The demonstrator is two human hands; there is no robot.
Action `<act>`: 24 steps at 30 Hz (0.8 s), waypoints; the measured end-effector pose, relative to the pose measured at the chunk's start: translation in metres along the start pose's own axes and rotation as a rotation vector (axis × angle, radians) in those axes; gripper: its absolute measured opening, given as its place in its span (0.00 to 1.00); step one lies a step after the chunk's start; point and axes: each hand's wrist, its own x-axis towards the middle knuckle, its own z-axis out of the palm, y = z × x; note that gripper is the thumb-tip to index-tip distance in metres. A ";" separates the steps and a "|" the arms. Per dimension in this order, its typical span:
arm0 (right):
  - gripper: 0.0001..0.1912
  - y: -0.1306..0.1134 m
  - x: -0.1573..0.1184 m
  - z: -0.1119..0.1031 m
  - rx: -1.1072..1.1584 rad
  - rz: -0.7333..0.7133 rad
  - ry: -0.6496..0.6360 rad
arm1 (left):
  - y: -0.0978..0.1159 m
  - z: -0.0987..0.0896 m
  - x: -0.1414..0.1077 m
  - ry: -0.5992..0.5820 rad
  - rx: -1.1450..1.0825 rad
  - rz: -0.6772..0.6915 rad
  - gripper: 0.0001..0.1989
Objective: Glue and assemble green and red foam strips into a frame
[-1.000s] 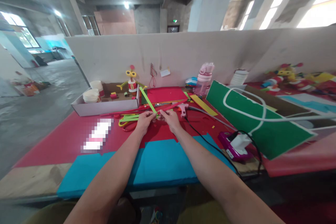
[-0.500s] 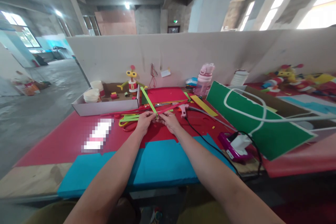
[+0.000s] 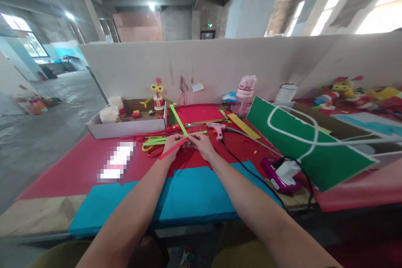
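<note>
My left hand (image 3: 173,143) and my right hand (image 3: 201,144) meet over the red table surface, fingers pinched where two paper strips join. From the joint, the green strip (image 3: 178,119) points up and to the left. The red strip (image 3: 172,149) crosses in front of my left hand, slanting down to the left. Both hands are closed on the strips. Several green strips (image 3: 153,140) and yellow-handled scissors (image 3: 147,147) lie left of my hands. A pink glue gun (image 3: 219,130) rests to their right.
Blue sheets (image 3: 194,192) cover the front edge. At the back left stands a white box (image 3: 132,127) with cups and a yellow-headed figure (image 3: 158,96). On the right are a purple power strip (image 3: 281,176), cables and a green board (image 3: 301,142).
The red strip has swung from pointing right, above my right hand, to pointing down left across my left hand. The green strip has shifted slightly. Both hands stay nearly in place.
</note>
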 end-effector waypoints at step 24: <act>0.17 -0.003 0.001 0.001 0.032 -0.007 0.001 | 0.009 0.008 -0.006 0.032 0.015 0.016 0.15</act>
